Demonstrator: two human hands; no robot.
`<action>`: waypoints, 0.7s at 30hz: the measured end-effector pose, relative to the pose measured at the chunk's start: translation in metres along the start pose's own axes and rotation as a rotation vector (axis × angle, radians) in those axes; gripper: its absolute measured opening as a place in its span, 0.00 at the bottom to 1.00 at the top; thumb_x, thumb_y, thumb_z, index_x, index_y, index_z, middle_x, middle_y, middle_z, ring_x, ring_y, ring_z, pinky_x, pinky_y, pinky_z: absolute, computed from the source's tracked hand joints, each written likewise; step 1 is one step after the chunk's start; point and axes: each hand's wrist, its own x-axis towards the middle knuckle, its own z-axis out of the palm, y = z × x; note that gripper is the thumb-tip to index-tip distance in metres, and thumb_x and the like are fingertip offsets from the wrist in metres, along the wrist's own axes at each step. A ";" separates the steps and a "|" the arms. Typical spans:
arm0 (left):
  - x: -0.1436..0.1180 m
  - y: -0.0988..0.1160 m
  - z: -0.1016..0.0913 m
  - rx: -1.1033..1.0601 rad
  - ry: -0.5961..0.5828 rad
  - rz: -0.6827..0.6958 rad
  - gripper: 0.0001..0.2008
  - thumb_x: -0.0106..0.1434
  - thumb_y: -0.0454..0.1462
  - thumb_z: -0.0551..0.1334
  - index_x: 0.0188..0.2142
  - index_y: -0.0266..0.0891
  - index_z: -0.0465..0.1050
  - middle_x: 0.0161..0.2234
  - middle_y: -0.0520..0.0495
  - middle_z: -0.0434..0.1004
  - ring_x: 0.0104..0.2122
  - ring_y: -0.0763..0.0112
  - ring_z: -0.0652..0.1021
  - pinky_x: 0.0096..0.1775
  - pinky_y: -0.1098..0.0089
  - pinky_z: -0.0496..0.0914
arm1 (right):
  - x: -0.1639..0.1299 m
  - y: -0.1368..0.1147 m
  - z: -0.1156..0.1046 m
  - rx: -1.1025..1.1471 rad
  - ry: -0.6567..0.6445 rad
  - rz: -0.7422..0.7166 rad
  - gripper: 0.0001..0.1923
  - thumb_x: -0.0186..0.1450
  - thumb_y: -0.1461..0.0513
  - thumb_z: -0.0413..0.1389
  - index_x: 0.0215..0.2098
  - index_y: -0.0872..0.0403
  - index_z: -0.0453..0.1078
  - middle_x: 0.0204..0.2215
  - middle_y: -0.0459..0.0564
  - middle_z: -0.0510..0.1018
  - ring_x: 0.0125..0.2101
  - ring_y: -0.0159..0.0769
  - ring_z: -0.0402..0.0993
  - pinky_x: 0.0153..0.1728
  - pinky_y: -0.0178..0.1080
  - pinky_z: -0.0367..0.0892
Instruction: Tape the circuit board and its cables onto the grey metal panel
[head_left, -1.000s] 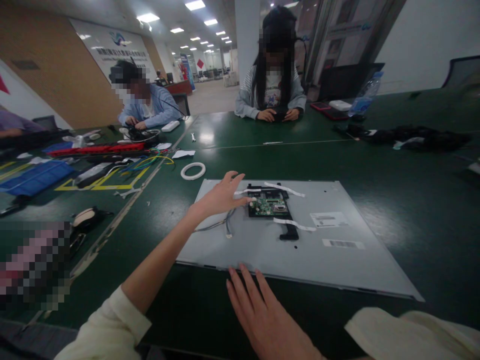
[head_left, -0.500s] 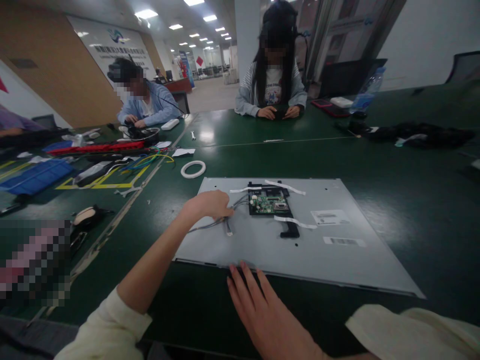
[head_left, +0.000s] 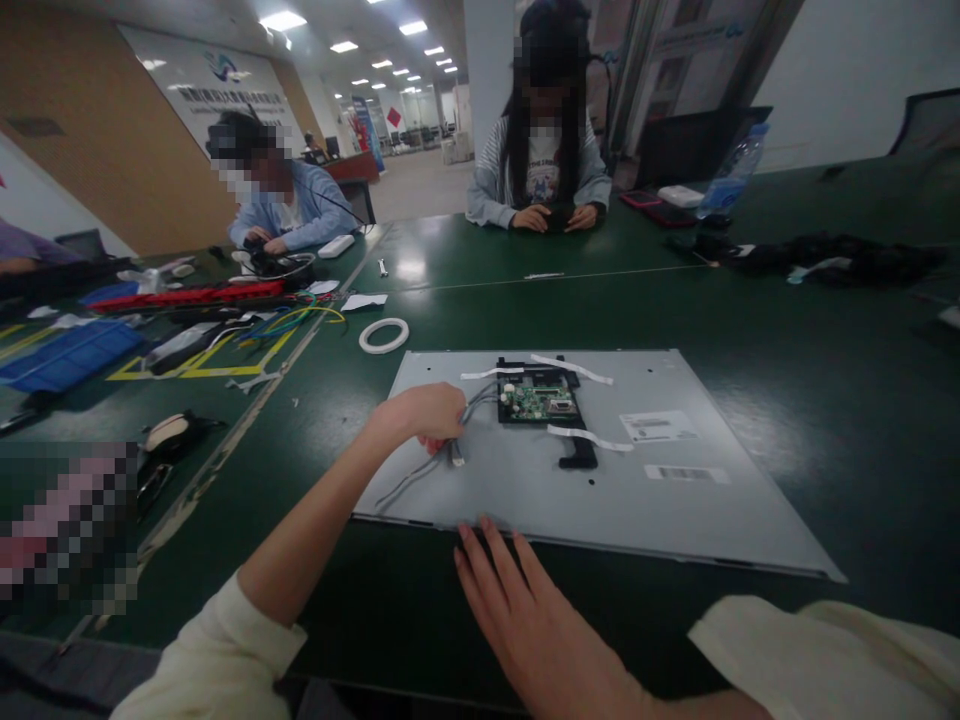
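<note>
A: What are the hands doing?
B: The left hand (head_left: 424, 415) is clenched around a grey cable bundle (head_left: 420, 468) on the metal back panel (head_left: 675, 500); the right hand (head_left: 536, 625) lies flat and released on the green table (head_left: 787, 330), fingertips at the panel's near edge, holding nothing

A: Where does the cable run?
B: From the fist one end goes to the left side of the small green circuit board (head_left: 538, 400) in the middle of the panel; the loose end trails toward the near left corner, with a white connector just under the knuckles

A: How far along does the work look?
B: I'd judge it early. The board sits in its black bracket, white tape strips (head_left: 574, 369) lie around it, and the cable looks still joined at the board

A: Anything further out?
B: A white tape roll (head_left: 383, 335) beyond the panel, coloured wires (head_left: 300, 322) to the left, and two people seated across the table, busy with their own hands
</note>
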 end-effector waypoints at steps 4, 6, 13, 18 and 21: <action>0.001 -0.002 0.000 0.001 0.020 0.008 0.13 0.53 0.33 0.50 0.23 0.29 0.72 0.23 0.39 0.76 0.20 0.69 0.74 0.20 0.74 0.66 | 0.000 -0.001 0.001 0.008 0.000 0.003 0.20 0.65 0.64 0.41 0.51 0.63 0.65 0.52 0.63 0.66 0.51 0.48 0.63 0.47 0.50 0.60; 0.001 -0.004 0.000 0.006 0.013 0.010 0.14 0.54 0.35 0.50 0.24 0.30 0.73 0.23 0.39 0.76 0.21 0.69 0.74 0.21 0.73 0.66 | 0.000 -0.001 0.001 0.004 -0.001 0.005 0.21 0.65 0.64 0.40 0.50 0.63 0.66 0.52 0.62 0.66 0.51 0.48 0.63 0.46 0.50 0.61; 0.013 -0.009 0.006 0.214 0.509 0.047 0.14 0.59 0.39 0.51 0.32 0.34 0.72 0.31 0.41 0.75 0.33 0.61 0.75 0.34 0.67 0.67 | 0.001 0.001 -0.003 -0.001 -0.057 -0.015 0.21 0.66 0.63 0.40 0.52 0.63 0.64 0.54 0.63 0.64 0.52 0.47 0.62 0.47 0.49 0.61; 0.025 0.005 0.013 0.147 0.678 0.350 0.16 0.62 0.39 0.50 0.48 0.38 0.64 0.47 0.43 0.67 0.39 0.65 0.73 0.39 0.67 0.68 | -0.001 -0.001 0.000 0.009 -0.028 -0.012 0.21 0.65 0.64 0.41 0.52 0.64 0.64 0.54 0.64 0.63 0.52 0.50 0.62 0.46 0.51 0.61; 0.031 0.011 0.020 0.101 0.638 0.494 0.19 0.61 0.37 0.53 0.52 0.39 0.60 0.53 0.44 0.61 0.46 0.65 0.71 0.46 0.67 0.66 | 0.000 -0.001 0.000 0.000 -0.046 -0.019 0.21 0.65 0.64 0.42 0.52 0.63 0.65 0.53 0.63 0.65 0.52 0.50 0.62 0.46 0.49 0.63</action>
